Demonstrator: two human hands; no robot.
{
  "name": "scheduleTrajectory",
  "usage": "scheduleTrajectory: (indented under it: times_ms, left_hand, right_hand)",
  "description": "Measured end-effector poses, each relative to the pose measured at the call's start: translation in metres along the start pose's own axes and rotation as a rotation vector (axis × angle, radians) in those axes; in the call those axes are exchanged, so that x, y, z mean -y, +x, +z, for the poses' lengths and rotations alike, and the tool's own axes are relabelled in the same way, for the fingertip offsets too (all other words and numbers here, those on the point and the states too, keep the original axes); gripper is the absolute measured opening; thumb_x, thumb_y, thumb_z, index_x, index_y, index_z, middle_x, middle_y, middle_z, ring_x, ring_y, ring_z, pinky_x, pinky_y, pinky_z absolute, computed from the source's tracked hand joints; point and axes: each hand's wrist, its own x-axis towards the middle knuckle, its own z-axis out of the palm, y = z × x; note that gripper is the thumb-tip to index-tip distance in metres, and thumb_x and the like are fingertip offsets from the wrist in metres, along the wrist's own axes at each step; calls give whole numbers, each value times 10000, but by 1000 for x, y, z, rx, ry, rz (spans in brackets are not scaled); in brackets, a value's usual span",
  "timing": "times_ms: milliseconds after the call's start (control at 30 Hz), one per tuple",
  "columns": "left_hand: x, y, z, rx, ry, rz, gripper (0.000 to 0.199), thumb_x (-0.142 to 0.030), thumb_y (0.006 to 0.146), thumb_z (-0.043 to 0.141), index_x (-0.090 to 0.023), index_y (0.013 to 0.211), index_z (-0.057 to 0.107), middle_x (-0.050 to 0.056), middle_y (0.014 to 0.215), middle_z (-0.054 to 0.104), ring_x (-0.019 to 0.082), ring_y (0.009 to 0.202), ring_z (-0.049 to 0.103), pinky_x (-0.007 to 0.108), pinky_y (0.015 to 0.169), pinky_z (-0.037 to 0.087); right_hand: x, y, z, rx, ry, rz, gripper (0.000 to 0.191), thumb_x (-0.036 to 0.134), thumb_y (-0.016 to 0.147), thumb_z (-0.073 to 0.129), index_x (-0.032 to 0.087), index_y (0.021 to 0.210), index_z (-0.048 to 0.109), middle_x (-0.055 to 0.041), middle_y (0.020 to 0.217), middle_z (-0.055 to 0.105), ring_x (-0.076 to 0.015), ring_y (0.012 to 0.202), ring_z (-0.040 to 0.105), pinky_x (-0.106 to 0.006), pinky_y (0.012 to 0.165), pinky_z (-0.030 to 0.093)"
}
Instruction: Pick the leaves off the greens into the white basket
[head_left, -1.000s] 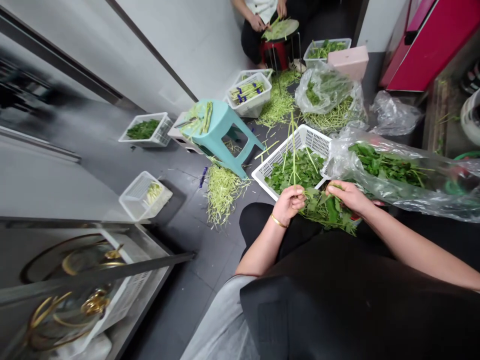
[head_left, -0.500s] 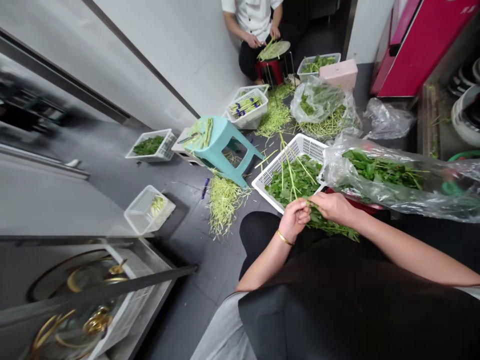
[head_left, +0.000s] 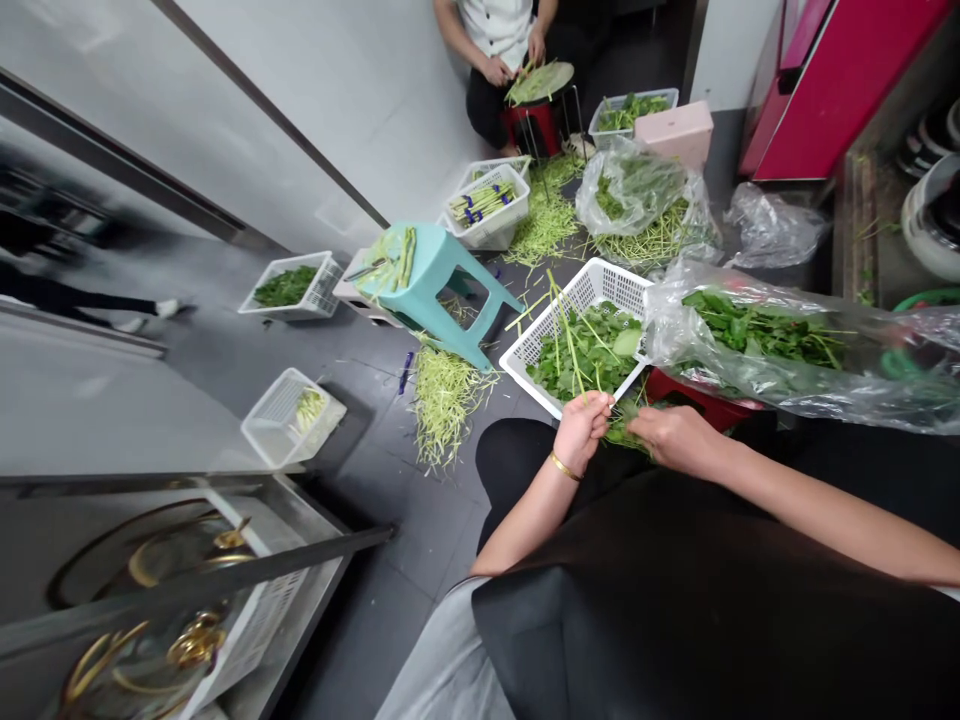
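Closed around the lower end of some long green stems (head_left: 568,340) is my left hand (head_left: 581,432), with a gold bangle at its wrist. The stems point up and away over a white basket (head_left: 529,348) of leafy greens (head_left: 551,365). Just to the right, my right hand (head_left: 671,438) has its fingers closed on leafy greens (head_left: 626,425); these are blurred. The two hands are a small gap apart, at the near edge of the basket. A clear plastic bag (head_left: 877,385) holding more greens lies beyond my right forearm.
A turquoise stool (head_left: 431,262) with stalks on top stands front left, a pile of pale trimmings (head_left: 446,395) below it. White baskets (head_left: 326,425) sit farther left. At the back, a person (head_left: 499,40) handles stems over a round stool. A metal rack (head_left: 315,560) is near left.
My right hand has moved right, away from my left hand, with leafy greens at its fingers. My left hand still holds the stems. A walking person's legs have appeared at far left.
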Motion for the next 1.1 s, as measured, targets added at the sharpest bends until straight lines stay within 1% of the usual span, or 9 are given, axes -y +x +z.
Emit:
scheduleTrajectory:
  times_ms: [100, 200, 267, 433, 533, 633, 867, 1000, 1100]
  left_hand:
    - [-5, -4, 0, 59, 109, 11, 359, -387, 616, 798, -97, 682, 596, -52, 488, 453, -9, 371, 237, 159, 366, 92]
    - [-8, -11, 3, 163, 148, -39, 348, -384, 636, 784, -99, 667, 587, -57, 477, 425, -5, 367, 240, 163, 367, 82]
    - [-10, -16, 5, 226, 142, -72, 327, -371, 661, 763, -102, 656, 578, -66, 461, 394, -6, 360, 221, 163, 371, 84]
    - [-17, -18, -3, 241, 104, -71, 263, -308, 672, 726, -110, 625, 559, -68, 447, 376, -3, 356, 204, 162, 367, 99]
    - [-17, -13, -11, 221, 146, -107, 255, -292, 660, 721, -113, 614, 547, -62, 450, 396, -3, 352, 215, 164, 363, 98]
    - [-15, -6, -14, 200, 203, -135, 309, -363, 679, 711, -119, 611, 534, -63, 440, 392, 4, 346, 231, 172, 358, 93]
    - [-12, 4, -14, 268, 429, -193, 460, -553, 663, 714, -121, 686, 558, -65, 463, 432, 8, 358, 255, 182, 366, 100]
    - [-3, 7, -14, 196, 294, -29, 469, -575, 681, 693, -135, 672, 531, -87, 455, 359, 15, 374, 233, 188, 385, 136]
    - [-1, 7, -11, 101, 186, 135, 455, -561, 699, 689, -143, 676, 511, -65, 517, 421, 31, 431, 321, 189, 439, 253]
  right_hand:
    - [-4, -6, -6, -45, 225, -47, 288, 283, 921, 436, 227, 946, 718, -58, 817, 688, -147, 691, 607, -246, 604, 417]
    - [-16, 5, -12, -239, 240, 89, 359, 331, 936, 407, 200, 1080, 709, -103, 910, 696, -184, 777, 626, -285, 694, 455]
    - [-25, 16, -13, -268, 241, 140, 366, 329, 924, 420, 187, 1112, 701, -114, 937, 696, -198, 796, 629, -300, 713, 458]
    - [-38, 30, -6, -42, 566, 81, 333, 420, 871, 502, 163, 899, 713, -67, 843, 703, -181, 759, 626, -281, 721, 453]
    - [-40, 28, -3, 55, 684, 155, 337, 458, 828, 533, 155, 829, 680, -38, 781, 687, -169, 719, 605, -264, 684, 439]
    - [-36, 26, -3, 69, 589, 215, 272, 394, 834, 518, 159, 801, 652, -35, 749, 669, -160, 686, 584, -257, 660, 414]
    - [-17, 31, -4, 134, 184, 108, 145, 188, 829, 472, 159, 766, 599, -92, 815, 666, -167, 710, 578, -252, 622, 365]
    - [-21, 43, 7, -22, 561, 223, 206, 300, 844, 482, 172, 733, 599, -44, 738, 643, -151, 686, 566, -257, 656, 399]
    - [-17, 52, 14, -133, 1046, 519, 243, 414, 780, 556, 175, 770, 600, -11, 696, 630, -142, 625, 561, -261, 611, 425]
